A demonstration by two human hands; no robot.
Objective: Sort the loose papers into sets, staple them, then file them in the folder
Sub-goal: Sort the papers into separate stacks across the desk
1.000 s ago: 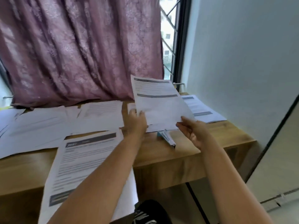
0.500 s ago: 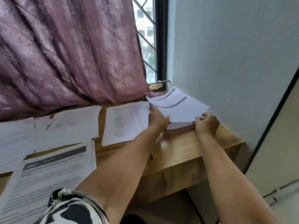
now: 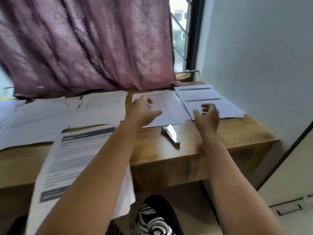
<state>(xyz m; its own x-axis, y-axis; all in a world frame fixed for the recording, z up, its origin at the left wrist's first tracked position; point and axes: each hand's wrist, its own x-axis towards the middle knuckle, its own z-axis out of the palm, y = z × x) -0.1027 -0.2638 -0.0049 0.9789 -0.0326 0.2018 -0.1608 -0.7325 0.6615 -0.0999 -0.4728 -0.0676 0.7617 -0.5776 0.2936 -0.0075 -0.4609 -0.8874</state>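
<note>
Loose printed papers cover the wooden desk [image 3: 228,138]. A set with grey header bars [image 3: 203,97] lies flat at the far right corner. Beside it, to the left, lies another sheet [image 3: 171,109]. My left hand [image 3: 144,111] hovers over that sheet, fingers loosely spread, holding nothing. Above the near edge of the right set is my right hand [image 3: 207,116], fingers relaxed and empty. A stapler [image 3: 170,134] lies on the desk between my wrists. A large sheet with a dark header [image 3: 72,156] hangs over the front edge under my left forearm.
More white sheets [image 3: 50,116] spread across the left of the desk. A purple curtain [image 3: 84,44] hangs behind them, with a window [image 3: 181,34] at its right. A pale wall [image 3: 254,56] stands close on the right. My patterned clothing [image 3: 152,217] shows below the desk.
Both hands have let go of the set with grey bars, which now lies flat at the right corner. They have drawn back towards me and lifted off the paper.
</note>
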